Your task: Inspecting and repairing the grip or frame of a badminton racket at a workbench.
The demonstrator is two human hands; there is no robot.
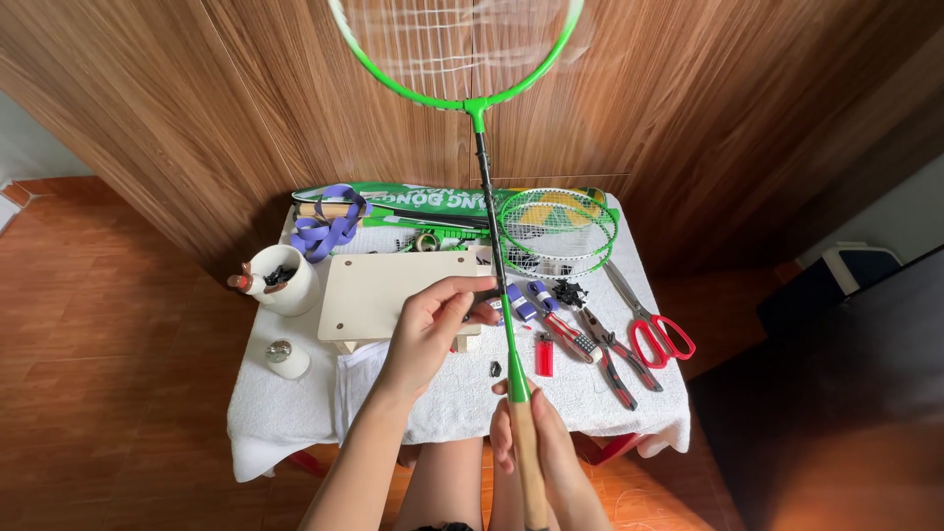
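Observation:
I hold a green badminton racket point(489, 197) upright over a small table. Its strung head point(457, 44) is at the top of the view, against the wood wall. My right hand point(539, 447) grips the bare wooden handle point(528, 462) at the bottom. My left hand point(438, 320) pinches the thin dark shaft at mid height, thumb and fingers closed around it.
The table, under a white cloth point(452, 393), carries a pale wooden board point(379, 290), two more rackets point(560, 228), a green racket cover point(393, 202), purple grip tape point(324, 231), a white cup point(283, 280), red-handled scissors point(654, 329), pliers point(610, 354) and a red lighter point(544, 354).

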